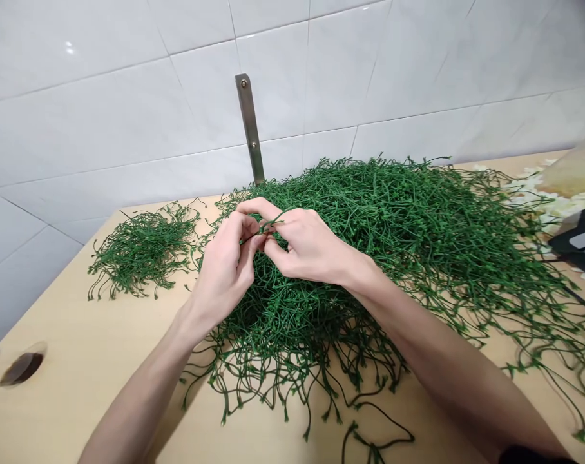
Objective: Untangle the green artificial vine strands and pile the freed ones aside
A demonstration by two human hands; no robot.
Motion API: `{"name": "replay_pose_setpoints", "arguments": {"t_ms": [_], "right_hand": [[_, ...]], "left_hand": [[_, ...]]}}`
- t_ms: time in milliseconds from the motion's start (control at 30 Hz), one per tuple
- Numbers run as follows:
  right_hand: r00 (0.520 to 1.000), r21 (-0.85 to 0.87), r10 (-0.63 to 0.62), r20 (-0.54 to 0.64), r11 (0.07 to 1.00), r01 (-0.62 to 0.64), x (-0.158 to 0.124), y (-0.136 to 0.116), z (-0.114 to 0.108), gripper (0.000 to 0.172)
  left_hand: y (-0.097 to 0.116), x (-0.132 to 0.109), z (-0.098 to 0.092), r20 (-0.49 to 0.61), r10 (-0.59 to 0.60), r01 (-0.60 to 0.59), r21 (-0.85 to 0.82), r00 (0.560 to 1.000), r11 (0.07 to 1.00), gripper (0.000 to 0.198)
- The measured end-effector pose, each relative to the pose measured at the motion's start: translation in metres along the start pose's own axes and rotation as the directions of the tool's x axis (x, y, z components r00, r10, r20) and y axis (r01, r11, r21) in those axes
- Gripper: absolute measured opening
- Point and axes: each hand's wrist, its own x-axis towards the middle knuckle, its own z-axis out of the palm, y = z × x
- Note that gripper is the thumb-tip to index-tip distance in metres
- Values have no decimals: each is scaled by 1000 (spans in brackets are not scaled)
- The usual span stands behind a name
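Both hands meet over a large heap of green plastic stems (399, 212), thin and wiry with small budded tips. My left hand (229, 258) is closed, its thumb and fingers pinching a green plastic stem (272, 223). From the other side my right hand (305, 241) pinches the same stem, its fingertips nearly touching the left ones. Part of that stem is hidden behind the fingers. Further left on the table lies a smaller pile of similar green stems (145, 248).
A metal bracket (250, 129) stands against the white tiled wall (113, 129) behind the heap. A clear cup with dark liquid (22, 368) is at the left on the wooden table (80, 361). White flowers (567, 203) and a black-and-white object (582, 238) sit at the right.
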Motion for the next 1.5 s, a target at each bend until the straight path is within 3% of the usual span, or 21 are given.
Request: {"name": "replay_pose_setpoints", "arguments": {"t_ms": [233, 400, 633, 833, 1000, 1100, 1200, 1300, 1400, 1500], "right_hand": [[1000, -39, 21, 14, 999, -21, 0, 0, 1, 42], [998, 18, -1, 66, 1000, 0, 2, 1, 0, 33], [977, -40, -191, 90, 980, 195, 1, 5, -2, 18], [961, -1, -231, 152, 972, 234, 0, 1, -8, 27], [970, 47, -224, 90, 974, 221, -1, 4, -5, 21], [978, 173, -196, 65, 968, 182, -2, 8, -5, 32], [983, 263, -176, 61, 952, 154, -2, 12, -6, 46], [992, 269, -125, -1, 955, 121, -1, 15, -6, 60], [997, 250, -54, -57, 966, 67, -1, 16, -7, 56], [995, 365, -88, -46, 926, 99, -2, 13, -10, 47]], "left_hand": [[-2, 0, 0, -10, -18, 17, -32, 1000, 999, 13], [0, 0, -3, 27, -48, 50, -84, 998, 995, 13], [5, 2, -9, 75, -51, 62, -145, 996, 988, 13], [7, 4, -16, 169, -53, 85, -187, 984, 979, 9], [5, 4, -19, 175, -31, 54, -132, 984, 990, 11], [2, 4, -21, 184, -11, 37, -136, 983, 990, 11], [-1, 5, -22, 143, -67, 94, -190, 987, 977, 9], [-4, 6, -23, 37, -188, 191, -205, 981, 960, 8], [-5, 6, -24, -29, -261, 242, -289, 965, 926, 9], [-5, 6, -25, -44, -276, 235, -407, 960, 883, 12]]}}
